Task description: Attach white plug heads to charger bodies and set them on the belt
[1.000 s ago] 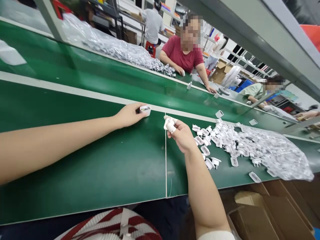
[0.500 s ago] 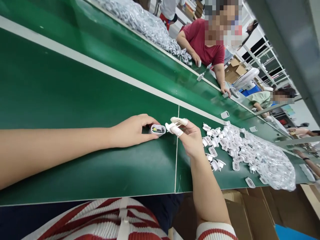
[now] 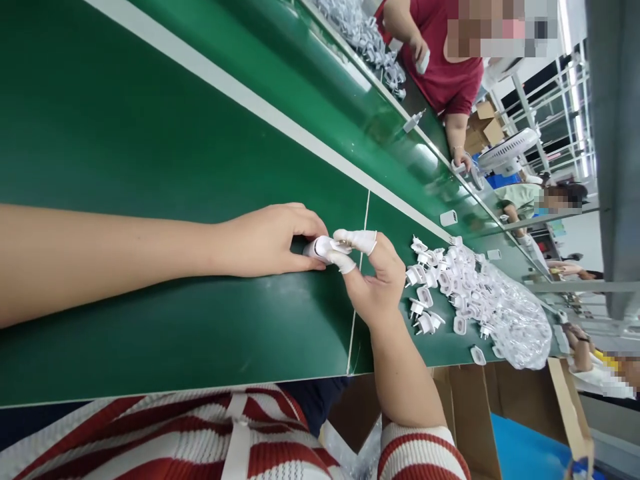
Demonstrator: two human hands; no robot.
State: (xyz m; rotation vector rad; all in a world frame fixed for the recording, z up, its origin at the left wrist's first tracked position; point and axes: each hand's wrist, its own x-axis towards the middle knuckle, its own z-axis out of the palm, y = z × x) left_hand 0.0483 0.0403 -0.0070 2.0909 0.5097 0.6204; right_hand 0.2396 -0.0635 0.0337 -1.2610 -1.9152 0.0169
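My left hand [image 3: 280,240] is closed around a white charger housing [image 3: 311,249], thumb on the near side and fingers on the far side, low over the green table. From the right, my right hand [image 3: 377,270] pinches a white plug cap [image 3: 337,248] between thumb and forefinger, both covered by white finger cots. The cap meets the housing's open end, and whether it is fully seated I cannot tell. Beyond my right hand lies a pile of white plug caps [image 3: 463,280], several loose at its near edge.
A clear plastic bag [image 3: 525,320] holds part of the pile. One white housing [image 3: 449,218] stands on the green belt [image 3: 280,87]. A co-worker in a red shirt [image 3: 450,73] sits across. Cardboard boxes [image 3: 465,407] stand below the table edge at right.
My right hand has brought the plug cap left onto the open end of the housing, covering the circuit parts seen inside before. The whole view has shifted somewhat.
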